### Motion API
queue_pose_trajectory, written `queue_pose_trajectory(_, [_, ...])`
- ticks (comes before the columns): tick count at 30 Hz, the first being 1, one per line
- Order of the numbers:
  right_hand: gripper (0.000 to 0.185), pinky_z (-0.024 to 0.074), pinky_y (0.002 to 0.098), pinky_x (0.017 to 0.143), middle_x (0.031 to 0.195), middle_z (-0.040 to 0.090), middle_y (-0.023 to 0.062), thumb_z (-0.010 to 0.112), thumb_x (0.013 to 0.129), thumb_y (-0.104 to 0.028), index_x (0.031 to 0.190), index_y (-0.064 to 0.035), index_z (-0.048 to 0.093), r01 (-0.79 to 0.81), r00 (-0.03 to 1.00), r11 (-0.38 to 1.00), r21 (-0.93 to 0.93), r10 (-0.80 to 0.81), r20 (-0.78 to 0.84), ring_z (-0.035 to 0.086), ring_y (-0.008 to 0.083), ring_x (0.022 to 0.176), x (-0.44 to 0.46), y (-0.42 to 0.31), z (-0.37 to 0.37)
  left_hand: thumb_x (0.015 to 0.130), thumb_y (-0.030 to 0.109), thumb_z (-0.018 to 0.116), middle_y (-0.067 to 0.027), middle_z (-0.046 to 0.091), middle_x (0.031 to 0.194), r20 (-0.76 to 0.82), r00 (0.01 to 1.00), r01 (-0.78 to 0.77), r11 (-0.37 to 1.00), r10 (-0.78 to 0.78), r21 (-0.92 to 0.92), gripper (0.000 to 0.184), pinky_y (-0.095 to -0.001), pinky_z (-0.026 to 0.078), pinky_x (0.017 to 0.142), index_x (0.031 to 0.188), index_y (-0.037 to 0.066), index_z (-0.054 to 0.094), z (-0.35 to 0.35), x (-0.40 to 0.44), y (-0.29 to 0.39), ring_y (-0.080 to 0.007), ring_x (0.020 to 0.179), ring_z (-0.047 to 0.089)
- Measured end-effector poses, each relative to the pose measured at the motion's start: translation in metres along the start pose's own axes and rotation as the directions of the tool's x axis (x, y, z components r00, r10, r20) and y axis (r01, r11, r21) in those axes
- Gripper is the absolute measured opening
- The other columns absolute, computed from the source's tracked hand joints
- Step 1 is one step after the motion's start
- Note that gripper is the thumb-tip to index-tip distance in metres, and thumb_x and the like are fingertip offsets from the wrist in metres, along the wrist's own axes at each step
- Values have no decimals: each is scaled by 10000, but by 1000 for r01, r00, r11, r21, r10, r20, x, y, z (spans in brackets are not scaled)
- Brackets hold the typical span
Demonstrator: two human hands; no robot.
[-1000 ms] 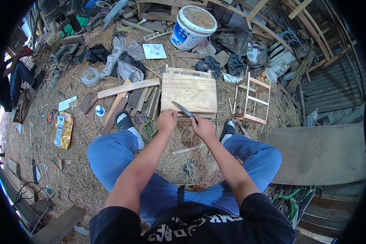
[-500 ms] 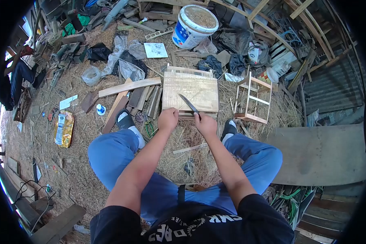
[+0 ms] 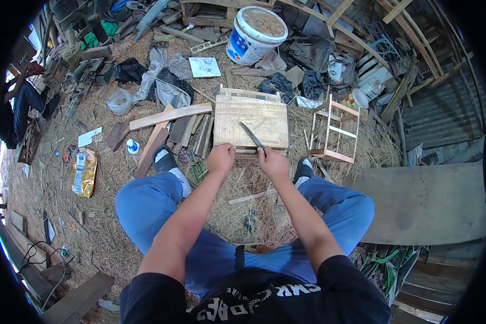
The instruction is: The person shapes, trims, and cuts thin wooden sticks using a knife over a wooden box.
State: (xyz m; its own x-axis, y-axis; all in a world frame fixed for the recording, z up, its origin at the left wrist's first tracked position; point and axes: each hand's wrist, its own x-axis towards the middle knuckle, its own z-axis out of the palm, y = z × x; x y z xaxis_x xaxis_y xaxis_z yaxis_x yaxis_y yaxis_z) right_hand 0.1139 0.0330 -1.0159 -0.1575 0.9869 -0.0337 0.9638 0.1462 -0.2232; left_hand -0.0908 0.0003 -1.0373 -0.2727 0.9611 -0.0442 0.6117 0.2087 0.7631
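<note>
A small wooden stool-like piece with a pale flat top [image 3: 251, 116] stands between my feet. My right hand [image 3: 274, 163] is wrapped round the handle of a knife [image 3: 249, 134]. The dark blade slants up and left over the near part of the top, its tip toward the middle. Close to the near left corner of the top, my left hand [image 3: 221, 159] is closed. Whatever its fingers hold, if anything, is too small to make out.
Right of the top stands a small wooden frame [image 3: 335, 132]. Loose wood strips [image 3: 191, 132] lie to the left, near a white-capped bottle [image 3: 133, 146] and a gold packet [image 3: 85, 173]. A paint bucket [image 3: 256, 38] stands behind; a large board [image 3: 424, 205] lies at right.
The whole view has shifted very slightly. The knife blade has tilted a little, while both hands stay almost in the same place at the top's near edge.
</note>
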Motion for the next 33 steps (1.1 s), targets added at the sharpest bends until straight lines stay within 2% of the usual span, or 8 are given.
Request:
queue_pose_trajectory(2, [427, 573, 526, 642, 729, 713, 180, 504, 1018, -468, 900, -94, 674, 218, 976, 975, -45, -216, 36, 716, 390, 683, -11, -6, 6, 953, 289, 620, -187, 730, 931, 0, 1000, 24, 1000, -24, -3, 230, -517, 562, 764, 973, 118, 771, 3, 1, -5, -407, 868, 702])
queue_pose_trajectory(10, [436, 578, 523, 641, 765, 723, 192, 488, 1028, -449, 923, -76, 687, 127, 988, 989, -81, -118, 100, 719, 394, 696, -12, -8, -9, 954, 282, 608, -185, 732, 931, 16, 1000, -9, 999, 8, 33, 238, -514, 562, 783, 969, 107, 769, -3, -1, 0, -408, 879, 701])
queue_pose_trajectory(13, [464, 581, 526, 651, 753, 716, 202, 472, 1032, -465, 904, -65, 671, -12, 999, 998, 55, 14, -39, 715, 409, 690, 5, 4, -9, 945, 273, 610, -188, 730, 919, 9, 1000, -18, 999, 18, 27, 234, -515, 560, 786, 950, 100, 768, -6, 2, 2, -409, 872, 700])
queue_pose_trajectory(18, [475, 582, 526, 638, 743, 714, 211, 477, 1029, -462, 911, -66, 710, 194, 978, 980, -51, -189, 88, 713, 410, 679, -12, -12, -10, 935, 263, 612, -193, 726, 909, 24, 999, -24, 999, 23, 46, 228, -520, 558, 783, 924, 94, 765, -7, 2, -1, -407, 861, 699])
queue_pose_trajectory(22, [439, 583, 519, 631, 710, 709, 190, 486, 1025, -450, 947, -72, 697, -78, 994, 997, 28, 80, -73, 717, 392, 663, 9, 10, -11, 936, 261, 610, -191, 728, 918, 41, 998, -40, 998, 38, 41, 225, -514, 561, 781, 925, 96, 763, -10, 4, 1, -405, 860, 699])
queue_pose_trajectory(26, [464, 583, 532, 680, 774, 718, 218, 474, 1031, -454, 954, -69, 721, 178, 979, 983, -31, -174, 106, 723, 405, 728, -11, -6, -14, 939, 270, 615, -176, 733, 933, 74, 997, -41, 996, 35, 81, 216, -501, 571, 783, 945, 113, 763, -14, 4, -5, -398, 869, 704])
queue_pose_trajectory(30, [476, 584, 535, 689, 769, 718, 220, 477, 1029, -468, 901, -67, 699, -126, 990, 992, 26, 127, -57, 721, 421, 725, 0, 12, -11, 941, 282, 621, -164, 738, 941, 106, 993, -58, 994, 48, 91, 212, -495, 576, 782, 970, 133, 768, -14, 3, -5, -388, 877, 709])
queue_pose_trajectory(33, [479, 582, 536, 688, 776, 719, 222, 466, 1033, -469, 902, -77, 709, 124, 984, 990, -66, -114, 134, 721, 420, 736, -18, -3, -18, 940, 294, 626, -161, 739, 940, 86, 994, -72, 993, 63, 94, 213, -497, 577, 778, 988, 149, 774, -17, 4, -11, -379, 881, 711])
